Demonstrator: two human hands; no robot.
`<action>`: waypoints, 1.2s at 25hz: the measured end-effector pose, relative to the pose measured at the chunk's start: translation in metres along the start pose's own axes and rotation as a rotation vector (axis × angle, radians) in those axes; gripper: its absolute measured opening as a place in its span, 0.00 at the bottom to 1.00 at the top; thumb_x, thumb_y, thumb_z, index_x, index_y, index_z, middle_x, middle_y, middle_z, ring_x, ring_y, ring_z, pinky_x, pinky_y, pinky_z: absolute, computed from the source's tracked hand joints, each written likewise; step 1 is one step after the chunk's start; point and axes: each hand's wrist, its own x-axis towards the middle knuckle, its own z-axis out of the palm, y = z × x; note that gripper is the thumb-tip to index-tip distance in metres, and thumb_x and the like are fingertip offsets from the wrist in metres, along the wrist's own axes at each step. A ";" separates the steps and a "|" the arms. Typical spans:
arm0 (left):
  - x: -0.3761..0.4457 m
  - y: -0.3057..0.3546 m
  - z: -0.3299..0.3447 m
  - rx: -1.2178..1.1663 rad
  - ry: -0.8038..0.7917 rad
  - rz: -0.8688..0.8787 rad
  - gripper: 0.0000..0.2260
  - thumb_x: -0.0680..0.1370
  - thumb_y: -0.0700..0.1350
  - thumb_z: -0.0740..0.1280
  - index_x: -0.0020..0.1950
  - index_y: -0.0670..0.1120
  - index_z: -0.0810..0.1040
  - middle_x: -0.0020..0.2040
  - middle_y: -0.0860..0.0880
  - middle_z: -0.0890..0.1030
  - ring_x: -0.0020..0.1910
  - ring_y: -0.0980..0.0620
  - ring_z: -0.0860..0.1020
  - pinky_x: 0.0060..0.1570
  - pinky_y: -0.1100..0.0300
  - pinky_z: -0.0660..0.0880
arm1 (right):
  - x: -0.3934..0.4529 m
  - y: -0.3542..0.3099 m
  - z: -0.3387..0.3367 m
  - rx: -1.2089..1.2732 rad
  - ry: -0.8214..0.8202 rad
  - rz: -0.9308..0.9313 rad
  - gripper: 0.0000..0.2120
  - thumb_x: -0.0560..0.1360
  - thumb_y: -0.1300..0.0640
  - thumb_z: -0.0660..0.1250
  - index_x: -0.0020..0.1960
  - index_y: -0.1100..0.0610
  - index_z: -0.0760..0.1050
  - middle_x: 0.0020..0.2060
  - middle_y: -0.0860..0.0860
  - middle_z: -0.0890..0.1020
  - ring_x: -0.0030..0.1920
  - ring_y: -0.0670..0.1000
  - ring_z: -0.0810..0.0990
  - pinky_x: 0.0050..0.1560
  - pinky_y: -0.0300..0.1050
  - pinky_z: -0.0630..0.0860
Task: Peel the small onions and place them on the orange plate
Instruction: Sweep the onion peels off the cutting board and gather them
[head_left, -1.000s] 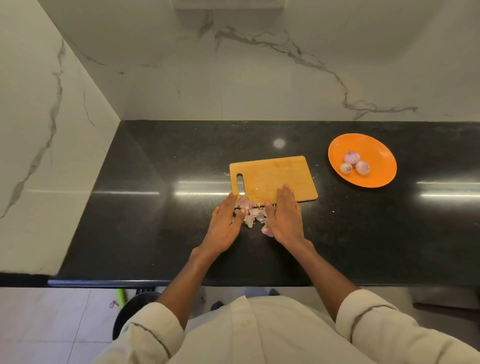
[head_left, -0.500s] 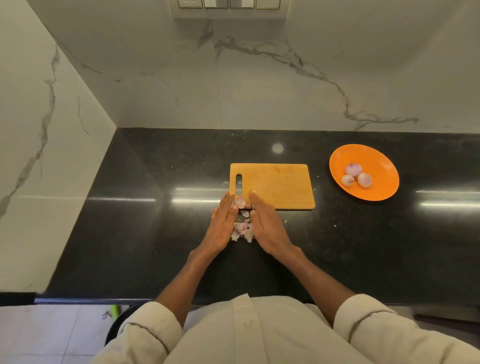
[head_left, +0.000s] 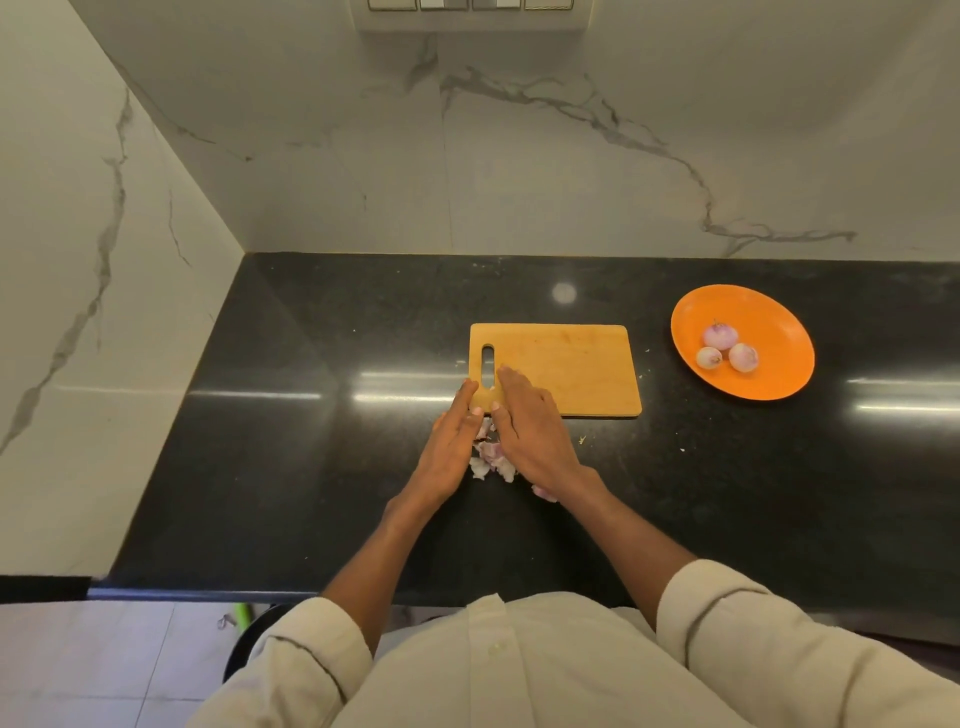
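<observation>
Three peeled small onions (head_left: 727, 348) lie on the orange plate (head_left: 769, 379) at the right of the black counter. A wooden cutting board (head_left: 566, 369) sits in the middle. In front of its left corner lies a pile of pinkish onion peels (head_left: 489, 457). My left hand (head_left: 451, 451) and my right hand (head_left: 530, 431) flank the pile with straight fingers, edges on the counter, almost touching at the fingertips. My right fingertips reach over the board's handle slot. One peel (head_left: 544, 492) lies loose by my right wrist.
The black counter (head_left: 311, 441) meets marble walls at the back and left. Small peel scraps (head_left: 582, 440) dot the counter right of my hands. The counter's front edge is close to my body; floor tiles and a dark round bin show below left.
Both hands have closed in on the peels, squeezing the spread pile into a narrow heap. My right hand slid left, leaving one peel behind by the wrist.
</observation>
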 end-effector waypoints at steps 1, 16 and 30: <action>-0.003 -0.002 0.000 0.020 -0.010 0.013 0.27 0.88 0.62 0.53 0.87 0.61 0.54 0.87 0.53 0.59 0.82 0.59 0.59 0.81 0.54 0.59 | 0.000 -0.003 0.004 -0.026 -0.037 -0.026 0.23 0.87 0.49 0.53 0.79 0.55 0.65 0.75 0.54 0.74 0.74 0.52 0.70 0.77 0.57 0.65; -0.044 -0.005 0.003 0.167 0.038 0.039 0.26 0.88 0.52 0.62 0.86 0.56 0.59 0.78 0.56 0.71 0.75 0.63 0.68 0.78 0.58 0.65 | -0.040 -0.002 -0.002 -0.020 -0.010 0.118 0.22 0.87 0.55 0.57 0.80 0.54 0.66 0.75 0.56 0.74 0.75 0.57 0.71 0.74 0.57 0.69; -0.028 0.009 0.005 0.707 -0.036 -0.043 0.45 0.69 0.49 0.85 0.79 0.45 0.64 0.70 0.45 0.65 0.66 0.41 0.76 0.65 0.46 0.78 | -0.049 0.007 -0.029 -0.240 -0.233 0.388 0.28 0.76 0.55 0.78 0.70 0.59 0.69 0.67 0.57 0.70 0.58 0.58 0.79 0.52 0.48 0.76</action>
